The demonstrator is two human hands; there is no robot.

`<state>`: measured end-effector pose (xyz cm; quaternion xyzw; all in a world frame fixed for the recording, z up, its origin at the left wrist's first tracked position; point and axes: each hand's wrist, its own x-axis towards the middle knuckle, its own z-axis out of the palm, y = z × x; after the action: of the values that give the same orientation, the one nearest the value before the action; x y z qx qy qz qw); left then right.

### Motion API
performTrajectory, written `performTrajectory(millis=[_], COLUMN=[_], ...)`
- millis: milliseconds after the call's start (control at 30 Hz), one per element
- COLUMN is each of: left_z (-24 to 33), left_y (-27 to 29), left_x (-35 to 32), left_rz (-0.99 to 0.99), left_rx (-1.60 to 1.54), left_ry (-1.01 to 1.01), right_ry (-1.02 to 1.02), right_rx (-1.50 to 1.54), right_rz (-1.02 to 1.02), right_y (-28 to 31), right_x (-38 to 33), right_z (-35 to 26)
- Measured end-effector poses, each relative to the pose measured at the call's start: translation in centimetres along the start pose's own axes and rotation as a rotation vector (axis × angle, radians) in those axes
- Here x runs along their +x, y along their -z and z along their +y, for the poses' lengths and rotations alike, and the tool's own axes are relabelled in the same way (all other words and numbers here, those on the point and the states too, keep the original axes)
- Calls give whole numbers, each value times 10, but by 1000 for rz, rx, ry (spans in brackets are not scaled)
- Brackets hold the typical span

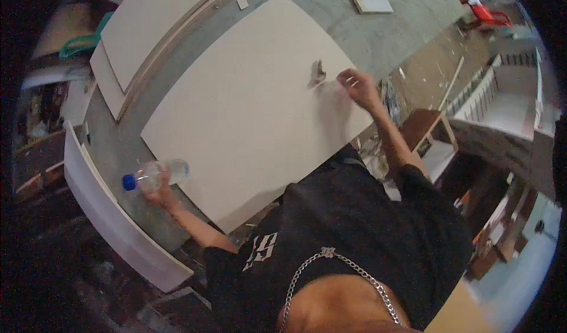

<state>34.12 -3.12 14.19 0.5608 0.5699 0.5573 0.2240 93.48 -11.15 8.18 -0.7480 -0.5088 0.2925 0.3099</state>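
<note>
My left hand (158,191) grips a clear plastic bottle (175,170) with a blue cap (129,182), tilted on its side by the left edge of a large white board (248,108). Over the far right part of that board is my right hand (358,88), its fingers curled together. Beside those fingers shows a pale, see-through blur; whether they hold it I cannot make out. Just left of the hand, a small grey-brown object (320,70) rests on the board, its kind unclear.
Under the board spreads a grey-green work surface (422,14). More white panels (147,26) lie stacked at the far left. Small board offcuts (373,5) sit at the back. A long pale panel (112,209) stands at the left, and a wooden frame (447,132) at the right.
</note>
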Motion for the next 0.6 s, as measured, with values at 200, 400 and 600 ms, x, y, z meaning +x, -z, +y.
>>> performTrajectory(millis=[200,400,600], left_z=[80,166,189], left_y=[-131,-218,-277], left_x=[-109,-129,-127], left_rz=[-271,-587,-755], left_rx=[-67,290,525], left_ry=[212,265,87], right_ry=[362,134,265], right_rx=[-279,620,726], right_rz=[-54,-492,-356], right_y=[-42,-18,13], right_x=[48,71,58], right_z=[-56,-34,-32])
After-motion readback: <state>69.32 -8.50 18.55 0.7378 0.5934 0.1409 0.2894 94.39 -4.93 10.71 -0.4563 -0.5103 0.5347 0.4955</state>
